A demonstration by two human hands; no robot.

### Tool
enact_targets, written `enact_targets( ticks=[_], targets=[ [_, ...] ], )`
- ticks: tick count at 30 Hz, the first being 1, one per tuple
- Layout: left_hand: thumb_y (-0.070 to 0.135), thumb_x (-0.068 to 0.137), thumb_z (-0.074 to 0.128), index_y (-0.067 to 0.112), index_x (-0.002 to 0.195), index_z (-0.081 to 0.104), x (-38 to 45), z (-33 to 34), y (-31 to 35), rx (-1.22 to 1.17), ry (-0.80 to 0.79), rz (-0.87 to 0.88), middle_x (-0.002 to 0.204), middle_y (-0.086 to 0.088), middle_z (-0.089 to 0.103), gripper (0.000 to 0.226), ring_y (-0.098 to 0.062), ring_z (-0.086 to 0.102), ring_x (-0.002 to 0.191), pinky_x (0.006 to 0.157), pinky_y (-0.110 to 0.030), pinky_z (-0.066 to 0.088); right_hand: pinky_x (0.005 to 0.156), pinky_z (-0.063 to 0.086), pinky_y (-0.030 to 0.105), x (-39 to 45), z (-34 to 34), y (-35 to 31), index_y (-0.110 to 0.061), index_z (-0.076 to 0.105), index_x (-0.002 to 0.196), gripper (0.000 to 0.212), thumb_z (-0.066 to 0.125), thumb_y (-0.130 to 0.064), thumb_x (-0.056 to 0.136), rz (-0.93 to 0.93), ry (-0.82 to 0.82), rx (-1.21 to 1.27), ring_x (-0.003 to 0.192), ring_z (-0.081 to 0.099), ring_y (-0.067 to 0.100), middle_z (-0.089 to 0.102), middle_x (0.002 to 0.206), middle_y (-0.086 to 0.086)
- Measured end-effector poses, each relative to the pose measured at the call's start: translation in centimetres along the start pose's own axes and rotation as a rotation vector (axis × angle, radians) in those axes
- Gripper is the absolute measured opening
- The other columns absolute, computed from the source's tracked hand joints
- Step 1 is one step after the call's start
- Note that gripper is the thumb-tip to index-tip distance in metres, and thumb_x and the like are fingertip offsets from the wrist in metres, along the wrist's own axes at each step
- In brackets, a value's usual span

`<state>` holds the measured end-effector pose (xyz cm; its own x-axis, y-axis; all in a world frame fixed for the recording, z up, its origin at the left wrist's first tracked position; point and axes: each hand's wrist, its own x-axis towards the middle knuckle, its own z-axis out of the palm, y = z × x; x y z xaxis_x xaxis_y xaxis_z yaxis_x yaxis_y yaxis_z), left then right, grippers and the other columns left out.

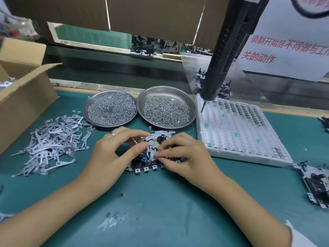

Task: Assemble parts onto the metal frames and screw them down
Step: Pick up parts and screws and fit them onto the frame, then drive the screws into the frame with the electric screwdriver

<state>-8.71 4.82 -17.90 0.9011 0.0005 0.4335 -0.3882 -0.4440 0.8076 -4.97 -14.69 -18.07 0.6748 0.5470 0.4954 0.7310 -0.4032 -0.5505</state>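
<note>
On green mat centre, left hand (114, 152) and right hand (185, 157) fingers pinched on perforated metal frame (156, 138) lying flat, black and blue parts fitted, two round steel dishes (188, 102) of screws behind, stamped levers (51, 141) heaped left.

My bench mat (160, 202) is matt green, scuffed pale in patches. Two dishes (193, 107) are polished steel, holding bright metal screws (165, 111). The levers (51, 139) are dull grey stamped metal. The tray (240, 139) is glossy white plastic; the box (26, 97) is plain brown cardboard.
</note>
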Motion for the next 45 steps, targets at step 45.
enact_targets(
  ticks=[45],
  targets=[
    [0.033,0.067,0.069,0.025,0.089,0.073,-0.6,1.8,0.3,0.318,-0.113,0.036,0.087,0.017,0.068,0.024,-0.009,0.059,0.091,0.092,-0.032,0.036,0.075,0.044,0.016,1.2,-1.7,-1.0,-0.01,0.073,0.093,0.019,0.063,-0.001,0.08,0.099,0.466,0.087,0.079,0.058,0.007,0.062,0.085,0.005]
  ],
)
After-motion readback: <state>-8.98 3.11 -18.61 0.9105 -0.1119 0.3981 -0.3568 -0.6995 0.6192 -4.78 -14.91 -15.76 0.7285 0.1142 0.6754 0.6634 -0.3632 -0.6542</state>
